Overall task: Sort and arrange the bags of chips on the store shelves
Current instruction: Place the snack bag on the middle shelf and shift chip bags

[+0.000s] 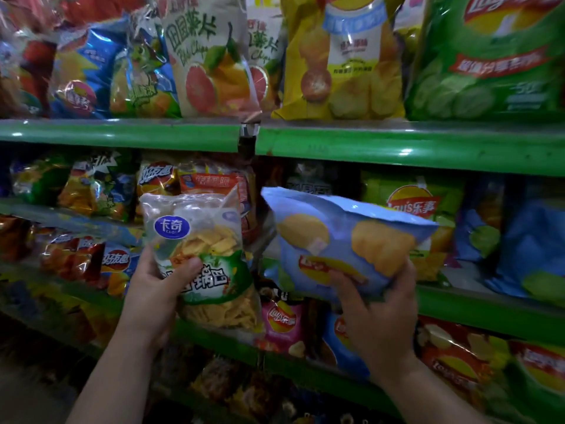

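Observation:
My left hand (159, 289) grips a clear bag of yellow crisps (198, 237) with a blue round logo and a green band, held upright in front of the middle shelf. My right hand (379, 310) holds a light blue chip bag (342, 237) by its lower edge, tilted with its top toward the upper left, in front of the second shelf's right bay. The two bags are side by side and apart.
Green metal shelves (397, 145) run across in several tiers, packed with chip bags: white citrus bags (211, 56), a yellow bag (339, 56) and a green bag (489, 56) on top, green and blue bags (519, 237) behind my right hand, red and pink bags (281, 325) below.

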### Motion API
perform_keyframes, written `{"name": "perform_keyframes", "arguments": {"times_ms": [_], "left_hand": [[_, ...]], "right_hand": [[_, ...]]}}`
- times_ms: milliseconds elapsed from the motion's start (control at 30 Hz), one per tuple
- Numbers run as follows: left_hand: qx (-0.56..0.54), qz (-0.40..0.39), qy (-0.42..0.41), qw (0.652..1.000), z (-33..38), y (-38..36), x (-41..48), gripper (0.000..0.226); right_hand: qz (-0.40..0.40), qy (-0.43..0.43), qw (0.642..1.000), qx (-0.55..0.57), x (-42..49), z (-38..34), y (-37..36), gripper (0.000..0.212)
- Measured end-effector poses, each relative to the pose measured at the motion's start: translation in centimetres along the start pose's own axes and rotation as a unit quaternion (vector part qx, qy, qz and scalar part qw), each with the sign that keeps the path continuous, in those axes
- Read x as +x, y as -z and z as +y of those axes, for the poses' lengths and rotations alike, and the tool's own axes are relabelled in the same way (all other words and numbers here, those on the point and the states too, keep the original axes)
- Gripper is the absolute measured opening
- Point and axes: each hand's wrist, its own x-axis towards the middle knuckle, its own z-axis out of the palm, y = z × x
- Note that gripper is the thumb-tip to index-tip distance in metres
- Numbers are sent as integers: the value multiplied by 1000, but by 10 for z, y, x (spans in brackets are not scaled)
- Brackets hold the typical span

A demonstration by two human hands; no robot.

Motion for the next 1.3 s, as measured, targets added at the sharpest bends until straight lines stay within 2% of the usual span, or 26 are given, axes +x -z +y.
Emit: {"name": "perform_keyframes", "arguments": {"times_ms": [167, 300, 400, 467, 533, 667, 800, 900, 1133, 1300], "left_hand": [[114, -70, 70, 989, -2, -59, 17, 74], [100, -118, 135, 979, -8, -109, 35, 64], [86, -120, 148, 978, -6, -137, 51, 50], [97, -115, 130, 980, -3, -152, 63, 32], [107, -110, 118, 981, 3, -162, 76, 29], [133, -92, 62, 985, 6, -176, 103, 53], [176, -71, 30, 981, -9, -195, 107, 94], [193, -62, -19, 979, -13, -206, 114, 98], [228, -61, 6, 972, -42, -207, 114, 103], [248, -23, -34, 968, -41, -208, 105, 99]], "right_hand": [[20, -1, 999, -42, -6, 6, 44, 47], [67, 0, 996, -58, -3, 13, 73, 51], [98, -8, 994, -41, -3, 18, 91, 56], [121, -20, 992, -34, -2, 18, 104, 56], [136, -23, 990, -41, 0, 16, 116, 55], [160, -10, 985, -64, 2, 12, 132, 64], [176, -21, 982, -65, 6, 14, 146, 60], [181, -32, 981, -67, 9, 18, 155, 55], [227, -57, 969, -72, 10, 28, 178, 52], [244, -77, 964, -73, 10, 30, 189, 50]]}}
